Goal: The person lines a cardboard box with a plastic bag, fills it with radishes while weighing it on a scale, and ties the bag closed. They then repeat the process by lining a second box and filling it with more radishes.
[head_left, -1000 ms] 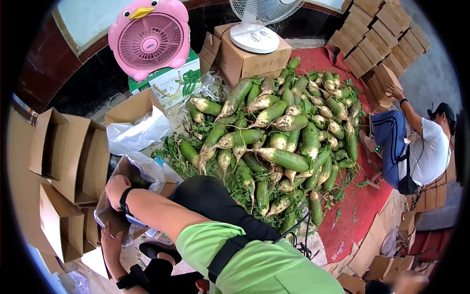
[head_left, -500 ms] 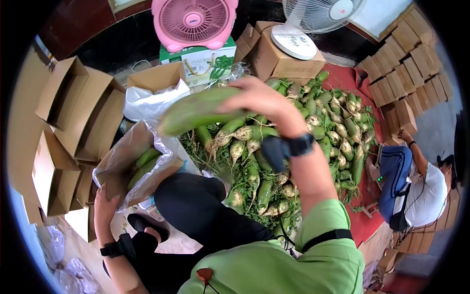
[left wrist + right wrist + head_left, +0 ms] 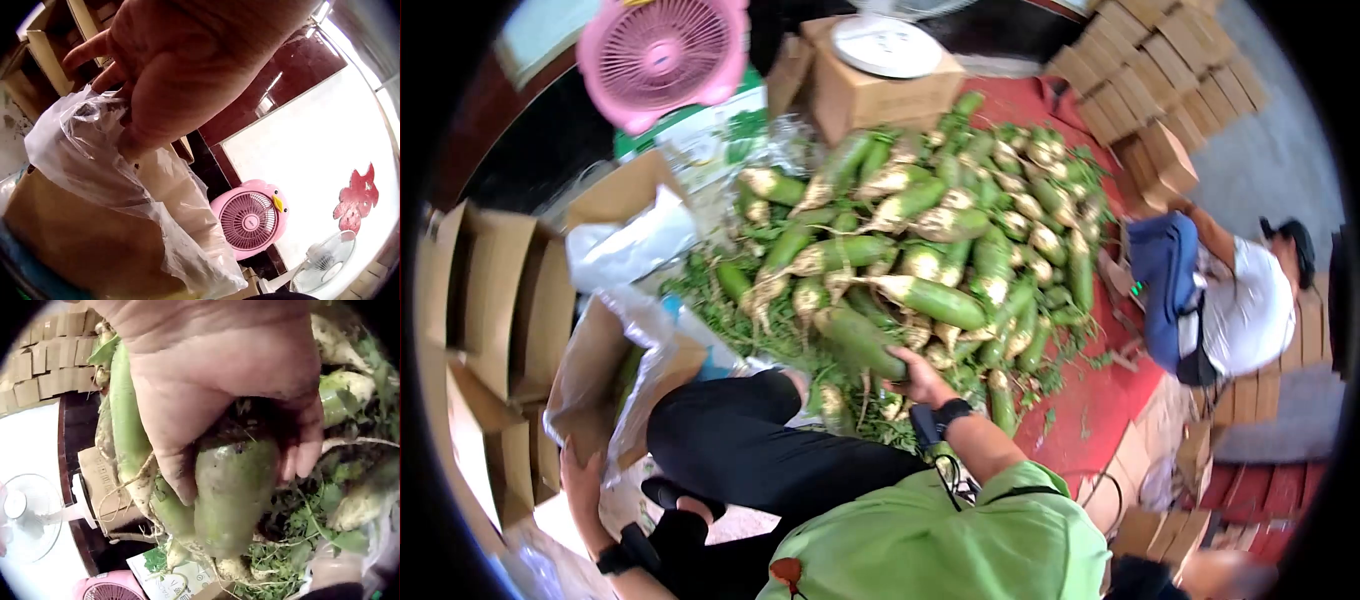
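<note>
In the head view my right hand (image 3: 920, 378) grips one end of a long green radish (image 3: 858, 342) over the near side of the radish pile (image 3: 940, 235). The right wrist view shows thumb and fingers around the thick end of this radish (image 3: 234, 494), its length pointing away from the palm. My left hand (image 3: 582, 490) holds the near rim of a cardboard box (image 3: 580, 385) lined with clear plastic. Up close, the left hand (image 3: 181, 75) has its thumb and fingers on the plastic liner (image 3: 94, 147) at the rim. Part of a green radish (image 3: 628, 380) shows inside the box.
Open cardboard boxes (image 3: 480, 290) stand at the left. A pink fan (image 3: 665, 62) and a white fan's base (image 3: 887, 46) on a carton are behind the pile. To the right, a person (image 3: 1235, 295) sits beside the red mat (image 3: 1125, 400), near stacked cartons (image 3: 1170, 70).
My right hand was inside the lined box, then carried a radish through the air beside it. Now it holds a radish lower, over the pile's near side. The left hand stays at the box rim.
</note>
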A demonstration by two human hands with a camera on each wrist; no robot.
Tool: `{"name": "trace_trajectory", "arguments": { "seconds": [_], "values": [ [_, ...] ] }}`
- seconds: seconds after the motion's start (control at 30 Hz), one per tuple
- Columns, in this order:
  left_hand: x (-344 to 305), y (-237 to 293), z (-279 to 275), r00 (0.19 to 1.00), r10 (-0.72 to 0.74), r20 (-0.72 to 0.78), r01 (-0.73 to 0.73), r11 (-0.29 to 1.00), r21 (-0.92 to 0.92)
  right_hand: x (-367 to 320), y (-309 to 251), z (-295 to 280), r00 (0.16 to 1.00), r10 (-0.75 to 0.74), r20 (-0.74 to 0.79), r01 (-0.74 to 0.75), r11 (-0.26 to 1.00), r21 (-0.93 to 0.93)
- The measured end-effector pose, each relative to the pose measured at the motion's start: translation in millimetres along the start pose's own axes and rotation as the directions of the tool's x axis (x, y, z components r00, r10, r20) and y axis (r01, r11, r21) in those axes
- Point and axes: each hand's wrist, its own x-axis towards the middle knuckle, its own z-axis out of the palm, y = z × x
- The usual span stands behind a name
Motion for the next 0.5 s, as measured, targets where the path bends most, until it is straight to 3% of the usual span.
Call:
{"name": "trace_trajectory", "arguments": {
  "seconds": [0.03,0.13,0.23,0.37,0.43,0.47,0.5],
  "values": [
    [-3.7,13.9,-5.0,1.000,0.010,0.002,-0.010,0.994,0.111,13.2,9.3,-5.1,0.998,0.002,0.065,-0.008,0.996,0.087],
    [1.0,13.3,-4.3,1.000,0.023,0.007,-0.024,0.989,0.147,28.0,18.4,3.7,0.993,-0.072,0.091,0.045,0.963,0.266],
    [6.7,4.3,-2.2,1.000,-0.001,0.014,-0.001,0.989,0.148,36.9,16.5,16.5,0.994,-0.084,0.076,0.065,0.973,0.223],
    [4.3,9.9,-4.0,1.000,0.016,0.012,-0.017,0.984,0.179,56.3,21.6,13.4,1.000,0.009,0.015,-0.012,0.975,0.223],
    [0.6,16.3,-4.9,1.000,0.000,0.024,-0.004,0.988,0.154,28.9,13.3,19.1,0.989,0.003,-0.145,-0.038,0.971,-0.236],
    [1.7,16.9,-4.7,1.000,0.006,0.023,-0.009,0.988,0.155,26.3,12.7,13.1,0.989,0.000,-0.146,-0.035,0.972,-0.232],
    [2.3,15.6,-4.3,1.000,0.004,0.016,-0.006,0.990,0.140,23.5,13.0,5.1,0.996,-0.018,-0.082,-0.014,0.925,-0.379]
  ]
}}
